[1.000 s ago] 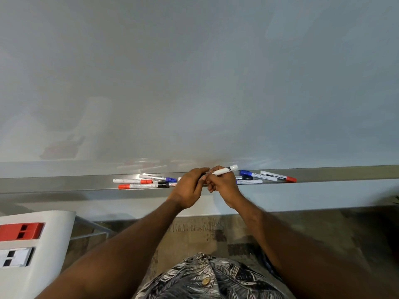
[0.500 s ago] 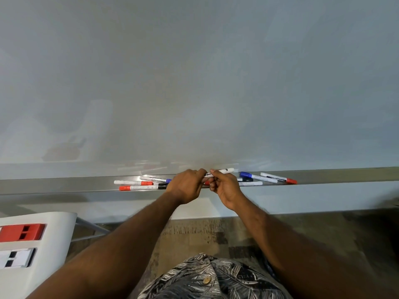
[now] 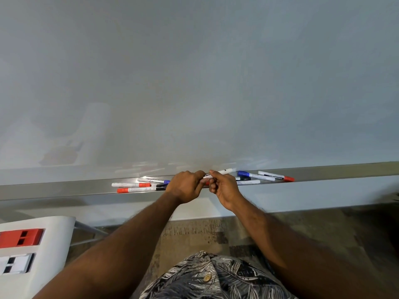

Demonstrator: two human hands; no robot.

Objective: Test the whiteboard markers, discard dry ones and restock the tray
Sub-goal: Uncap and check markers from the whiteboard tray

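1. Left hand [image 3: 185, 186] is closed round the left end of a white marker [image 3: 222, 172]. That end is hidden in the fist, so I can't tell if it is capped.
2. Right hand [image 3: 224, 186] pinches the same marker's barrel between thumb and forefinger, other fingers curled under. The two hands are just beside each other.
3. The held marker is nearly level, its right end slightly higher. It sits just above the tray [image 3: 54, 188], in front of the board's bottom edge.
4. The tray is a long grey metal ledge along the foot of the whiteboard [image 3: 194, 83], spanning the whole view.
5. Left group of markers [image 3: 138, 189] lies in the tray: two with red ends, one blue cap, one black part beside the left hand.
6. Right group of markers [image 3: 255, 175] lies in the tray: one blue cap, one red end, plus a white one and a dark one partly behind the right hand.
7. The whiteboard is pale grey and glossy, with faint reflections low down.
8. Lower left is a white surface [image 3: 54, 234] on metal legs, carrying a red box [image 3: 21, 236] and a white box [image 3: 15, 264].
9. The floor [image 3: 194, 234] is mottled brown-grey carpet. A leaf-print shirt [image 3: 216, 277] shows at the bottom edge.
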